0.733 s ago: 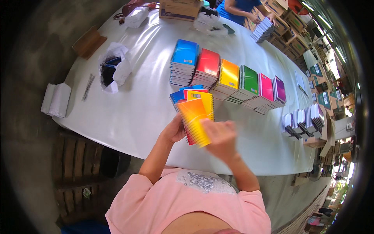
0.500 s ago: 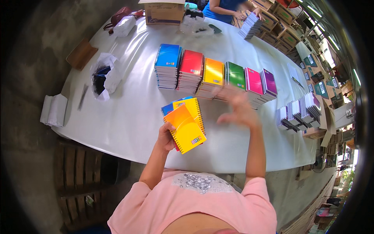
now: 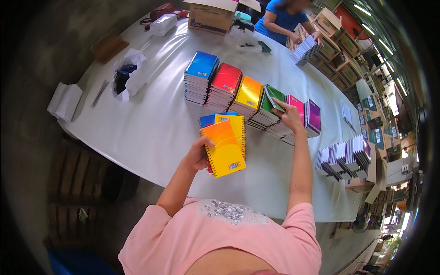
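Left hand [image 3: 198, 156] clamps a fanned handful of thin spiral-bound notebooks, orange on top [image 3: 224, 149], above the white table [image 3: 151, 128]; right hand [image 3: 288, 114] pinches a green-covered notebook [image 3: 275, 97] atop its stack. Light, flexible, likely best gripped at the wire spine.

White table [image 3: 151, 133] bearing coloured notebook stacks [image 3: 250, 98] and a cardboard box [image 3: 211, 17].
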The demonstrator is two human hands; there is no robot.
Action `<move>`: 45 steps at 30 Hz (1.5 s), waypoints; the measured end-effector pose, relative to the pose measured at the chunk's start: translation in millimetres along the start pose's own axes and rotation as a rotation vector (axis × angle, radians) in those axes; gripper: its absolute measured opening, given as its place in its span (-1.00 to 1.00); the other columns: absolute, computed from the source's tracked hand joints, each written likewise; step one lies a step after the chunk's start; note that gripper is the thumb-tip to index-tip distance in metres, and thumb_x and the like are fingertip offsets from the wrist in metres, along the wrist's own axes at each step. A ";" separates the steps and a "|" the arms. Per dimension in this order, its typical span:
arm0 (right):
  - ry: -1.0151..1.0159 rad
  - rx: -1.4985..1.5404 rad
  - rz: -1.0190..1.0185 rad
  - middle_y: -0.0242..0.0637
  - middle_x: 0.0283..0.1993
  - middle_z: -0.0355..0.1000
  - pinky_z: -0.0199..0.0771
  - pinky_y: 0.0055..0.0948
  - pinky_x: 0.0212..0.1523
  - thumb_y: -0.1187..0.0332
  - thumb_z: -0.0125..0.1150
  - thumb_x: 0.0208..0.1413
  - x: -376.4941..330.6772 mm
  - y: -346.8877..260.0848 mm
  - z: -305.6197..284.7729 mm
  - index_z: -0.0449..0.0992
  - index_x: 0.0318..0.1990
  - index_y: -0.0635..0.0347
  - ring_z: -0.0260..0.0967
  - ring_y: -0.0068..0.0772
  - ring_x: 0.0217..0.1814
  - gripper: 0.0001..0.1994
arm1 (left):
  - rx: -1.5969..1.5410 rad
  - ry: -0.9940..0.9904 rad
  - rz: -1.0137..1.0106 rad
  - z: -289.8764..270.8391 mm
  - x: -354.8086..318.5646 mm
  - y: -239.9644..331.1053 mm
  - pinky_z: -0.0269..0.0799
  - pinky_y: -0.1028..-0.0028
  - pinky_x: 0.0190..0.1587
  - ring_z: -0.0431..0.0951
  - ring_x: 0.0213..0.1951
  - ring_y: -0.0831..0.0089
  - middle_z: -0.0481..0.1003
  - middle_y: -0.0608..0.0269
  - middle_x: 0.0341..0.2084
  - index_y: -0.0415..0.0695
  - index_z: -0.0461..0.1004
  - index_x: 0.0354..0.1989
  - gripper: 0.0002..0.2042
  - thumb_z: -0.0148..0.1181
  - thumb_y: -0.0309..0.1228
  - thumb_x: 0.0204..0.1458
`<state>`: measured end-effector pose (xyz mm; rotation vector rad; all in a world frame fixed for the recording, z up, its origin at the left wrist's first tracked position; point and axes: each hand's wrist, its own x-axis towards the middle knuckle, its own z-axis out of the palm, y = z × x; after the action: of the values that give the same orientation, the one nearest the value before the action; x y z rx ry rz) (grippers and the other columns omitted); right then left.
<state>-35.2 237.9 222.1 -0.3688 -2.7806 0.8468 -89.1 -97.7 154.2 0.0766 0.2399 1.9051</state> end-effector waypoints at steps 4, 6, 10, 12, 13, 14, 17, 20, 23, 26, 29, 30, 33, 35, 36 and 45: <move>0.307 -0.126 0.075 0.00 -0.19 0.47 0.40 -0.41 -0.25 0.39 0.24 -0.03 -6.9 -10.4 -7.6 0.45 -0.02 0.15 0.48 -0.27 -0.21 -0.64 | 0.055 0.024 0.007 8.8 10.9 -3.9 0.49 0.37 -0.13 0.52 -0.16 0.30 0.45 0.07 -0.15 -0.24 0.23 0.03 -0.52 0.10 -0.35 -0.11; 0.506 -0.096 -0.100 -0.07 -0.24 0.49 0.42 -0.41 -0.34 0.37 0.21 0.01 -17.6 -11.1 -12.1 0.46 -0.04 0.20 0.49 -0.25 -0.28 -0.68 | 0.072 0.011 0.002 7.6 18.8 -5.5 0.49 0.39 -0.13 0.52 -0.15 0.31 0.45 0.08 -0.14 -0.23 0.23 0.04 -0.51 0.12 -0.32 -0.09; 0.747 -0.169 -0.572 -0.22 -0.16 0.47 0.39 -0.36 -0.20 0.36 0.16 0.01 -50.4 -98.9 -10.1 0.52 -0.10 0.13 0.45 -0.29 -0.18 -0.73 | 0.159 0.063 0.035 -4.4 15.0 -2.1 0.49 0.42 -0.12 0.51 -0.12 0.32 0.44 0.09 -0.12 -0.22 0.21 0.06 -0.48 0.15 -0.28 -0.07; 0.564 -0.237 -0.717 -0.29 -0.15 0.47 0.37 -0.34 -0.16 0.36 0.16 -0.04 -80.9 -130.9 8.8 0.53 -0.12 0.08 0.42 -0.35 -0.15 -0.73 | 0.166 0.098 0.073 -11.2 6.8 1.5 0.49 0.42 -0.11 0.50 -0.10 0.32 0.43 0.09 -0.10 -0.22 0.20 0.07 -0.47 0.16 -0.27 -0.07; 0.533 -0.308 -0.778 -0.31 -0.14 0.47 0.36 -0.35 -0.18 0.36 0.15 -0.06 -93.0 -140.2 23.7 0.53 -0.12 0.06 0.41 -0.36 -0.15 -0.72 | 0.090 0.035 0.076 -19.5 5.8 0.9 0.50 0.41 -0.11 0.49 -0.09 0.32 0.41 0.09 -0.08 -0.22 0.20 0.08 -0.45 0.18 -0.27 -0.08; 0.500 -0.381 -0.837 -0.34 -0.12 0.46 0.36 -0.36 -0.19 0.35 0.15 -0.08 -102.4 -147.0 37.0 0.53 -0.13 0.03 0.41 -0.38 -0.14 -0.71 | 0.012 -0.029 0.077 -24.0 5.5 -0.2 0.50 0.40 -0.12 0.48 -0.07 0.31 0.40 0.09 -0.06 -0.22 0.20 0.09 -0.44 0.19 -0.26 -0.09; 0.286 -0.375 -0.832 -0.34 -0.09 0.45 0.34 -0.41 -0.18 0.36 0.14 -0.09 -122.0 -141.4 64.6 0.53 -0.13 -0.02 0.39 -0.40 -0.12 -0.70 | 0.032 -0.028 0.119 -19.0 8.1 -9.3 0.48 0.38 -0.08 0.46 -0.05 0.32 0.38 0.09 -0.04 -0.22 0.19 0.10 -0.42 0.22 -0.29 -0.11; 0.299 -0.375 -0.819 -0.34 -0.06 0.43 0.30 -0.42 -0.13 0.37 0.15 -0.10 -132.8 -130.9 77.1 0.54 -0.13 -0.04 0.38 -0.42 -0.11 -0.70 | 0.175 -0.016 0.061 -25.2 4.3 -10.4 0.45 0.35 -0.05 0.46 -0.05 0.30 0.40 0.10 -0.06 -0.22 0.20 0.09 -0.41 0.24 -0.33 -0.15; 0.197 -0.396 -0.723 -0.32 0.04 0.37 0.26 -0.39 -0.05 0.24 0.24 -0.16 -138.8 -130.5 69.3 0.49 -0.05 -0.07 0.34 -0.39 -0.05 -0.59 | 0.156 -0.003 0.020 -26.0 8.5 -18.7 0.45 0.32 -0.05 0.48 -0.09 0.28 0.42 0.06 -0.11 -0.25 0.22 0.06 -0.47 0.15 -0.32 -0.13; -0.247 -0.170 -0.572 -0.22 0.25 0.13 0.14 -0.16 0.12 0.08 0.40 -0.41 -124.9 -131.4 36.5 0.30 0.14 -0.12 0.10 -0.21 0.23 -0.22 | 0.134 0.023 0.001 -23.6 8.4 -20.9 0.48 0.30 -0.08 0.50 -0.13 0.26 0.43 0.03 -0.13 -0.27 0.23 0.05 -0.49 0.08 -0.29 -0.10; 0.090 -0.478 -0.285 -0.20 0.34 -0.03 -0.02 0.03 0.21 0.14 0.52 -0.60 -97.2 -67.3 -18.7 0.19 0.22 -0.21 -0.15 -0.13 0.39 -0.01 | 0.082 0.074 0.077 -15.9 9.9 -22.0 0.48 0.29 -0.09 0.50 -0.13 0.23 0.43 0.02 -0.14 -0.28 0.23 0.04 -0.48 0.09 -0.31 -0.13; 0.273 -0.521 -0.072 -0.22 0.35 -0.06 -0.09 0.06 0.25 0.19 0.54 -0.62 -90.5 -37.8 -44.8 0.17 0.23 -0.27 -0.20 -0.14 0.40 0.02 | 0.085 0.051 0.044 -12.9 16.7 -26.1 0.48 0.29 -0.09 0.50 -0.13 0.23 0.43 0.02 -0.14 -0.28 0.23 0.04 -0.48 0.09 -0.31 -0.13; 0.224 -0.806 0.404 -0.21 0.35 -0.06 0.00 -0.05 0.27 0.24 0.53 -0.60 -88.7 28.8 -95.2 0.13 0.25 -0.26 -0.09 -0.18 0.37 0.03 | 0.067 0.016 0.032 -10.3 25.5 -30.8 0.48 0.28 -0.08 0.50 -0.13 0.22 0.43 0.02 -0.14 -0.28 0.24 0.03 -0.47 0.11 -0.31 -0.15; 0.225 -0.330 0.261 -0.20 0.30 0.06 0.17 -0.24 0.22 0.35 0.50 -0.52 -100.2 128.6 -102.7 0.22 0.20 -0.21 0.08 -0.20 0.30 -0.07 | 0.064 -0.002 -0.005 -4.0 34.3 -40.0 0.48 0.29 -0.09 0.50 -0.13 0.21 0.43 0.02 -0.14 -0.28 0.23 0.04 -0.47 0.11 -0.31 -0.15; 0.227 -0.327 0.249 -0.20 0.30 0.06 0.17 -0.24 0.22 0.35 0.50 -0.52 -97.6 142.1 -101.2 0.22 0.20 -0.21 0.08 -0.20 0.30 -0.07 | 0.071 0.013 0.000 -2.7 34.6 -39.3 0.48 0.29 -0.09 0.50 -0.13 0.21 0.43 0.02 -0.14 -0.28 0.23 0.04 -0.46 0.11 -0.31 -0.15; 0.356 -0.037 0.178 -0.19 0.00 0.42 0.31 -0.47 0.04 0.49 0.30 -0.14 -101.6 151.7 -114.1 0.50 -0.05 0.05 0.33 -0.40 0.07 -0.60 | 0.075 0.012 -0.030 -4.4 27.5 -41.2 0.51 0.30 -0.11 0.50 -0.13 0.25 0.42 0.01 -0.13 -0.28 0.21 0.05 -0.49 0.08 -0.33 -0.09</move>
<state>118.5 388.5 215.5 -0.7077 -2.4613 0.6879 -61.2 -59.2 139.7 0.1118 0.3193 1.8674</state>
